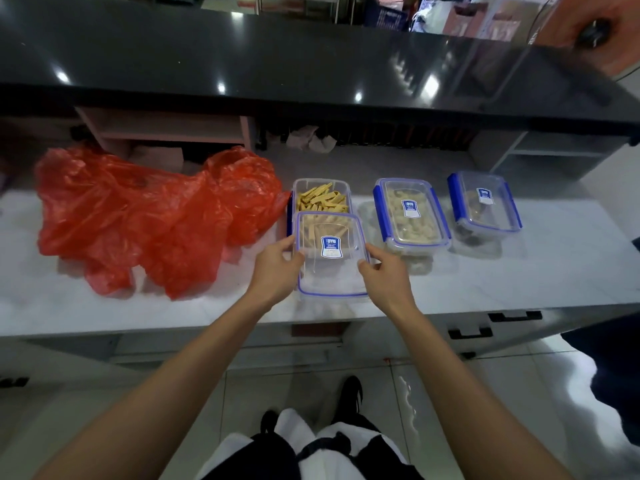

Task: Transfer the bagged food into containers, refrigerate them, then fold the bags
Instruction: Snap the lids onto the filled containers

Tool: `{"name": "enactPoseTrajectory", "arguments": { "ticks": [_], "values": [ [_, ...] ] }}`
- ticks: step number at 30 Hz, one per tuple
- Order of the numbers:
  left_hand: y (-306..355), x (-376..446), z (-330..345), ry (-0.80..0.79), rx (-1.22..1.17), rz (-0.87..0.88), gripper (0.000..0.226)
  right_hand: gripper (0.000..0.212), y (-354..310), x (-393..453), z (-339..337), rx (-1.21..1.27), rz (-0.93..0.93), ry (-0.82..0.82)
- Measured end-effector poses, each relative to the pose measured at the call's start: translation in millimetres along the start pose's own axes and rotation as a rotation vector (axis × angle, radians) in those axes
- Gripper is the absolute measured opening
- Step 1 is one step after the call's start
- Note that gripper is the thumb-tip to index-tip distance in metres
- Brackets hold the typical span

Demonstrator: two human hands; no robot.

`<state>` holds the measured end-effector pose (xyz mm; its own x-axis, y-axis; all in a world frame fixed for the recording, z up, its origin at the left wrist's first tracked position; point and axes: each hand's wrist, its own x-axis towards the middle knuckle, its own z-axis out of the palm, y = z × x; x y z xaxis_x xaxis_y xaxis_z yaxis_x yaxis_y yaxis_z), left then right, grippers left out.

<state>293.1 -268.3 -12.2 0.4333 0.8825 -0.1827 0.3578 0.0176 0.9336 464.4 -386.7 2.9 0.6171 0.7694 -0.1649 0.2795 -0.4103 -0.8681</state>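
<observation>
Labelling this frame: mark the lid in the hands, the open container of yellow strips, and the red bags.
lid [330, 252]: head view, clear centre panel.
open container [322, 199]: head view, yellow strips inside.
red bags [145, 216]: head view, crumpled middle.

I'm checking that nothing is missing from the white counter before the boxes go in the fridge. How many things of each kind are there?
Food containers: 3, the open container of yellow strips, and two lidded containers
Loose lid, held by the left hand and right hand: 1
Red plastic bags, crumpled in one heap: number unclear
Total: 4, plus the bags
</observation>
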Motion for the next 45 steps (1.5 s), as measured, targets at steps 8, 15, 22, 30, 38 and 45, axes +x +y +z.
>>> {"name": "enactPoseTrajectory", "arguments": {
  "ticks": [8,15,22,30,38,45],
  "values": [
    [-6.0,-24.7,-0.1,-0.024,0.012,-0.002,0.039,0.049,8.9,-14.3,3.3,-0.037,0.082,0.024],
    [-1.7,8.0,-1.4,-0.053,0.046,-0.050,0.033,0.047,-9.0,8.1,7.2,-0.083,0.094,-0.018],
    [1.5,29.9,-0.9,-0.056,0.093,-0.036,0.033,0.034,-18.9,28.1,7.1,-0.123,0.076,-0.041],
    [11.4,48.2,0.6,-0.017,0.178,-0.017,0.030,0.034,-25.6,53.9,4.1,-0.120,0.074,-0.060],
    [19.6,57.5,2.9,0.009,0.223,0.085,0.034,0.039,-20.3,67.1,0.5,-0.100,0.048,0.008],
    [23.2,85.0,8.9,0.064,0.266,0.067,0.031,0.031,-24.2,93.6,12.8,-0.114,0.016,0.001]
  ]
}}
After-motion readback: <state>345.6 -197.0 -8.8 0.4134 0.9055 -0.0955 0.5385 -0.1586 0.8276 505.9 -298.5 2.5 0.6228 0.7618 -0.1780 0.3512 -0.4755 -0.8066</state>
